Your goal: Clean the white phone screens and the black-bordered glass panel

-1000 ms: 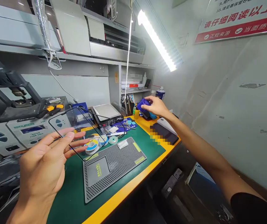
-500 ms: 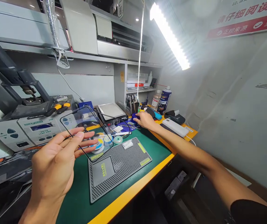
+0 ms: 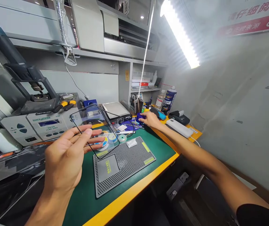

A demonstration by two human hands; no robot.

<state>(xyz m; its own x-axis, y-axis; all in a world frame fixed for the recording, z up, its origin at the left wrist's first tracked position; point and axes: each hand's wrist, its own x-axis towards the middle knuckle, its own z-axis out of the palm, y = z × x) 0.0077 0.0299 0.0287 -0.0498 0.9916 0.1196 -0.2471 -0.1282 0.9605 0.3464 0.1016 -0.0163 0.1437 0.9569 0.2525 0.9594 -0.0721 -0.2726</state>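
My left hand (image 3: 66,158) holds a clear phone screen glass with a black border (image 3: 93,127) up over the green bench mat, pinched at its near edge between thumb and fingers. My right hand (image 3: 150,119) reaches across to the back of the bench and is closed round a small blue container (image 3: 140,117) that rests there on the bench. A grey perforated work mat (image 3: 122,163) lies on the green mat below the glass.
A grey control unit (image 3: 42,125) and a microscope stand (image 3: 23,78) sit at the left. A heating plate (image 3: 115,110), solder reels (image 3: 112,138), a spray can (image 3: 168,100) and a white power bank (image 3: 179,128) stand at the back. The yellow bench edge (image 3: 134,191) runs diagonally.
My right hand has come down and left from near the shelf, carrying the blue container to the bench surface. The glass stays held in my left hand; the view has shifted.
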